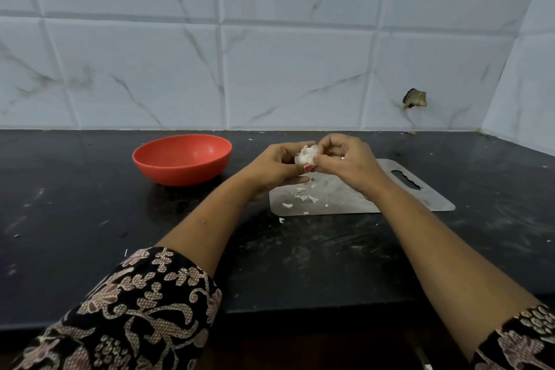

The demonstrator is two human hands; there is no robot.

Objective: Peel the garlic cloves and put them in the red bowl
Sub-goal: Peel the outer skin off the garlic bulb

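Observation:
A white garlic bulb (305, 154) is held above the left end of a steel cutting board (354, 198). My left hand (277, 167) grips it from the left and below. My right hand (348, 159) pinches its right side with curled fingers. Both hands touch the garlic, and part of it is hidden between them. The red bowl (182, 159) stands on the counter to the left of my hands, and I see nothing inside it. Several white peel flakes (303, 198) lie on the board under my hands.
The black counter (90, 219) is dusty, with small peel bits scattered near the board and the back wall. A marble-tiled wall (270, 54) rises behind it, with a chipped hole (415, 98) at the right. The counter's front edge runs near my sleeves.

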